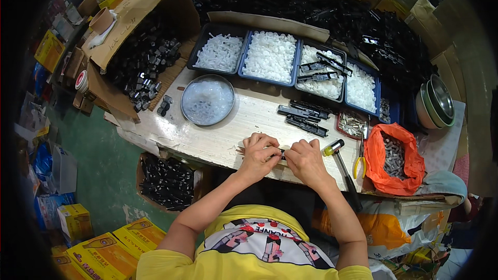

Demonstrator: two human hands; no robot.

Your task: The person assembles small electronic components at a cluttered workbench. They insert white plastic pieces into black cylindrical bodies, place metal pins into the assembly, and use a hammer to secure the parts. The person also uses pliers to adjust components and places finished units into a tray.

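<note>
Left grip point(257, 156) and right grip point(308, 161) pinch what seems a small dark piece point(282, 154), both curled inward, knuckles uppermost.

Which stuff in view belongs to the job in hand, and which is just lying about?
Probably the job:
- small dark part at the fingertips of left hand and right hand
- black pieces on the bench
- trays of white pieces
- hammer, yellow-handled pliers

Probably lying about:
- yellow cartons
- stacked bowls
- grey-blue cloth
- brown pot
</note>
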